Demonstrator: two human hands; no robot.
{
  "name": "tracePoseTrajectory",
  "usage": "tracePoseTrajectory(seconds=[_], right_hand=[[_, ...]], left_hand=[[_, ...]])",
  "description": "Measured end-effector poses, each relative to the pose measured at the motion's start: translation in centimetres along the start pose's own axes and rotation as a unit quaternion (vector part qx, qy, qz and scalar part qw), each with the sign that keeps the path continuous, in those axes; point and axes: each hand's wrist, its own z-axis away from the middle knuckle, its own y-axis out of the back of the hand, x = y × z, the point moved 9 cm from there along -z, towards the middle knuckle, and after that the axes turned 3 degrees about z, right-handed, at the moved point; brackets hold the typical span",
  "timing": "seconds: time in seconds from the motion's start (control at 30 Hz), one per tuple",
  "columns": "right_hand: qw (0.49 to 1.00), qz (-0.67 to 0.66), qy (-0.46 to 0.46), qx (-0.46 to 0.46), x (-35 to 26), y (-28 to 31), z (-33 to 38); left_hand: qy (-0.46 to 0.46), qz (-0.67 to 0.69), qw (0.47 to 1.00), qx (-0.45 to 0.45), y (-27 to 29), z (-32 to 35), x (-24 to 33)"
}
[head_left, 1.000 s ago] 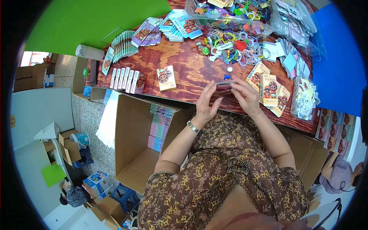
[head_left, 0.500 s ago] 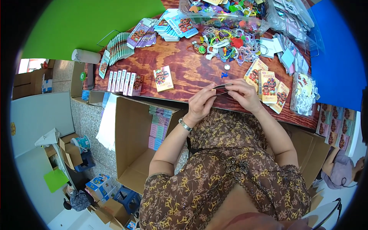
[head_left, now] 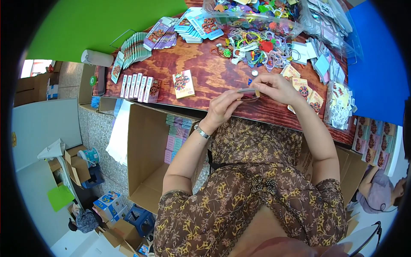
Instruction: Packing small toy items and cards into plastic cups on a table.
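Observation:
Above the front edge of the table, my left hand (head_left: pixel 223 105) is closed around a small thin cardboard box (head_left: pixel 248 91), seen edge-on with its end spread apart. My right hand (head_left: pixel 276 88) has its fingers pinched at the box's right end, by a yellowish flap; whether anything small is inside or between those fingers is hidden. Just beyond the fingertips lie a small blue trinket (head_left: pixel 250 80), partly covered by the hand, and a round white-topped piece (head_left: pixel 254 73). Flat yellow printed boxes (head_left: pixel 301 87) lie beside my right wrist.
A yellow box (head_left: pixel 183 84) lies left of my hands, near a row of upright boxes (head_left: pixel 136 88). Fanned card packs (head_left: pixel 160 33) line the back left. A heap of corded trinkets (head_left: pixel 261 48) sits before a clear bin (head_left: pixel 257 19). An open carton (head_left: pixel 147 158) stands below the table.
My right hand has shifted slightly up and now covers part of the blue trinket. The box between my hands has turned, and its spread end shows more plainly.

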Motion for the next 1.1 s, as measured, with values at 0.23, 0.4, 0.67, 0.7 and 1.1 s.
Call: tracePoseTrajectory(seconds=[0.23, 0.4, 0.67, 0.7, 1.1], right_hand=[[0.968, 0.205, 0.146, 0.021, -4.8, -0.9, 0.6], [0.86, 0.421, 0.264, 0.119, -6.5, -2.4, 2.5], [0.804, 0.506, 0.285, 0.124, -7.2, -4.5, 3.2], [0.792, 0.522, 0.293, 0.124, -7.2, -5.0, 3.4], [0.91, 0.29, 0.211, 0.208, -4.7, -1.3, 4.5]], left_hand=[[-0.009, 0.004, 1.0, 0.023, -0.2, 0.6, -0.8], [0.008, 0.061, 0.996, 0.071, 0.1, 0.8, -1.8], [0.023, 0.042, 0.997, 0.053, 0.3, 0.4, -1.0], [0.025, 0.033, 0.998, 0.052, 0.3, 0.4, -0.9], [-0.07, -0.079, 0.991, 0.087, 0.1, 0.3, 1.2]])
